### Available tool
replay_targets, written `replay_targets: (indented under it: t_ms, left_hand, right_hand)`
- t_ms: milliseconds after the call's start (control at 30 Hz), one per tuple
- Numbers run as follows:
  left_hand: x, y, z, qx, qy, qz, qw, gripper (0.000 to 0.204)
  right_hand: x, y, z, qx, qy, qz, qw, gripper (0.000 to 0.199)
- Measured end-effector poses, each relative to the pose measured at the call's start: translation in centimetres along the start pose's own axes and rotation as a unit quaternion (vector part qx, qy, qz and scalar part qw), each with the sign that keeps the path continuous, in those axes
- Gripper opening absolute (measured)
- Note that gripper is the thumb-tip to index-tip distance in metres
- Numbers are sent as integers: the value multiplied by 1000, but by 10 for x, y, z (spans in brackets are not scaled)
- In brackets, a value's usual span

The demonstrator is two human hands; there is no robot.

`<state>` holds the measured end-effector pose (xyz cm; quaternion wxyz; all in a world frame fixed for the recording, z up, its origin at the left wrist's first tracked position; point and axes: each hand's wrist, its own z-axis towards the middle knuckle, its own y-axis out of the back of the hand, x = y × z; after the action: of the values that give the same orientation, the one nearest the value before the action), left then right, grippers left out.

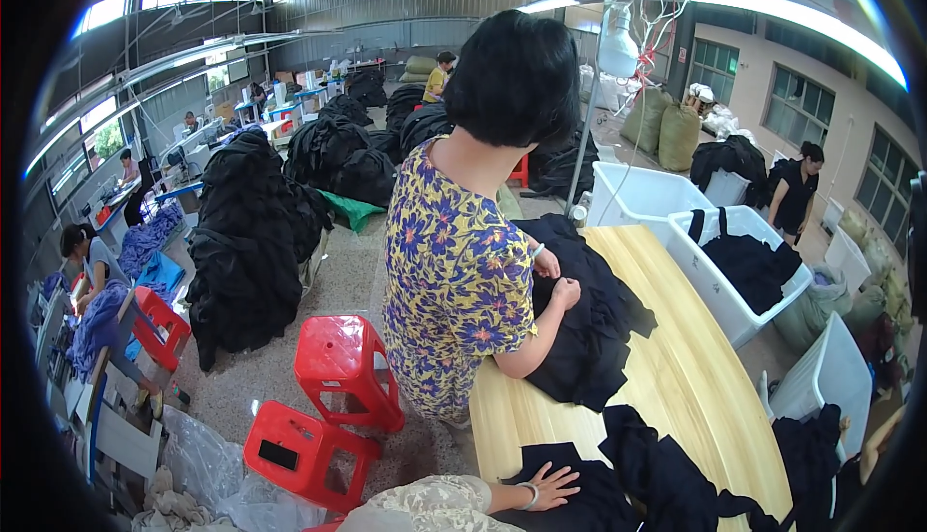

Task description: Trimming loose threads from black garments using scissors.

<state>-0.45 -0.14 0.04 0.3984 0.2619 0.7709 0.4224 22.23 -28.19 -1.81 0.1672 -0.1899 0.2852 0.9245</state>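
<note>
My left hand (552, 486), a pale bangle at its wrist, lies palm down with fingers spread on a black cloth piece (591, 505) at the table's near end. My right hand does not show. At the right rim there is a bit of bare skin (879, 443) beside dark cloth; whose it is cannot be made out. Further black cloth pieces (666, 464) lie just right of my left hand. Across the table corner a person in a flowered top (454, 262) stands with both hands (560, 281) over a heap of black garments (589, 358).
The wooden table (695, 378) runs toward the far right. White bins (734, 286) stand along its right side, one holding black cloth. Red stools (343, 358) stand left, a phone (278, 454) on one. Behind are big black garment piles (246, 242) and other people working.
</note>
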Motion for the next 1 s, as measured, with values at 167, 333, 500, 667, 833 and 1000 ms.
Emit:
replay_targets:
  t_ms: [167, 333, 500, 667, 833, 1000]
  left_hand:
    - [-6, 1, 0, -1, -3, 11, 1000, 49]
    - [-7, -10, 15, -21, -12, 77, 997, 49]
    - [16, -27, 5, -56, 16, 86, 995, 50]
    - [12, -35, 21, -102, -30, 75, 992, 49]
    - [26, -39, 15, -122, -29, 59, 990, 49]
    - [24, -36, 16, -129, -56, 15, 990, 48]
  right_hand:
    - [7, -3, -44, 294, -250, 51, 921, 55]
    - [18, 32, 24, 561, -456, 139, 677, 46]
    - [31, 32, 51, 465, -513, 171, 701, 34]
    - [23, 36, 42, 467, -534, 160, 686, 39]
    - [34, 21, 41, 432, -549, 110, 707, 28]
    - [32, 25, 40, 431, -568, 105, 693, 28]
